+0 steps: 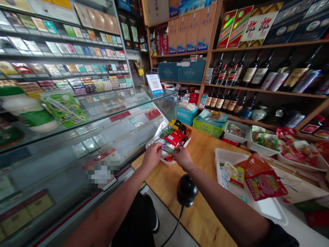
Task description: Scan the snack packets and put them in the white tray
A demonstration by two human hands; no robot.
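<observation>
Both my hands meet over the near side of a white tray (167,162) filled with snack packets. Between them is a small purple-and-green packet (168,149). My left hand (153,153) pinches its left end, and my right hand (183,157) pinches its right end. Just behind the fingers lies a red packet (174,138) with a white label. Dark and yellow packets (183,129) stand at the tray's back, and a white pouch (161,129) leans at its left. Orange-red wrapping (168,157) shows below my fingers.
A black round device (187,190) with a cable stands on the wooden table (203,219) under my right forearm. To the right is a larger white tray (267,209) with a red pouch (266,181). A glass counter (102,118) runs along the left; bottle shelves (272,90) rise behind.
</observation>
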